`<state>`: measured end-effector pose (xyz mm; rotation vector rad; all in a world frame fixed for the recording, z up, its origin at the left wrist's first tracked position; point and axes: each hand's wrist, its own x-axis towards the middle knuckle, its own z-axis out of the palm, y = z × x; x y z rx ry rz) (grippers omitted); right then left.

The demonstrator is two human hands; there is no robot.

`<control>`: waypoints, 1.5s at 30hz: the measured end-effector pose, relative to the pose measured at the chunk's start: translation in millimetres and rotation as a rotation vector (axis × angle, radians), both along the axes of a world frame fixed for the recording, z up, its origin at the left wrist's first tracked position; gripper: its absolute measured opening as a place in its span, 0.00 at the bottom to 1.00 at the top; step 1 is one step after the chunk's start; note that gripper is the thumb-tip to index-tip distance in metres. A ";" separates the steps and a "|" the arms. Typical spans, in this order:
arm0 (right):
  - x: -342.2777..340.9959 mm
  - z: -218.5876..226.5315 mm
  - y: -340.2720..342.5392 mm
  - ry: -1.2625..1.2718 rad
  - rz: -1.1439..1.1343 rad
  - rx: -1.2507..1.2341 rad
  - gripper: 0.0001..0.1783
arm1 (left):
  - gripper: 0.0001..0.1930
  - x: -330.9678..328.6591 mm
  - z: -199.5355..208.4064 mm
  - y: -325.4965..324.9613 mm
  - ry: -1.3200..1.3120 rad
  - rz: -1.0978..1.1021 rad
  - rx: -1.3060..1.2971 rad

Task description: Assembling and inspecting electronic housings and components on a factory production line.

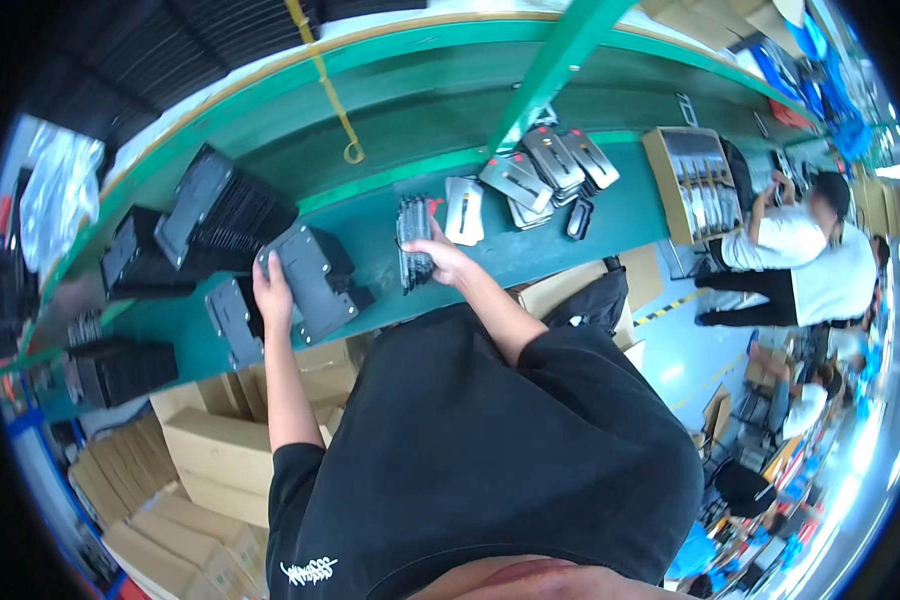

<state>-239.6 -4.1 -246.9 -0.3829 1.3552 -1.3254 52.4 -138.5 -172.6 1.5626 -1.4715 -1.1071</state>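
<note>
My left hand (273, 292) is closed at the left edge of a stack of black plates (310, 275) with cut-outs along their edges. Another black plate (234, 320) lies just left of that hand. In my right hand (440, 258) is a bundle of thin dark strips (413, 225), held on edge near the middle of the green bench, with my fingers across its right side. Right of the bundle lie silvery flat plates (463, 210) with dark slots. Finger contact on the left stack is partly hidden.
More black plate stacks (220, 210) stand at the back left. Silvery plate piles (555, 165) lie right of centre, before a carton (692, 185) of packed parts. A green post (560, 70) rises behind. Cardboard boxes (220, 450) sit below the bench. Co-workers (810, 250) are at right.
</note>
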 end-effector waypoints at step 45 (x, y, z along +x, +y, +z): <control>-204.4 93.4 103.9 1.704 -0.255 -0.277 0.22 | 0.24 125.5 -3.4 41.7 -0.223 0.302 -0.083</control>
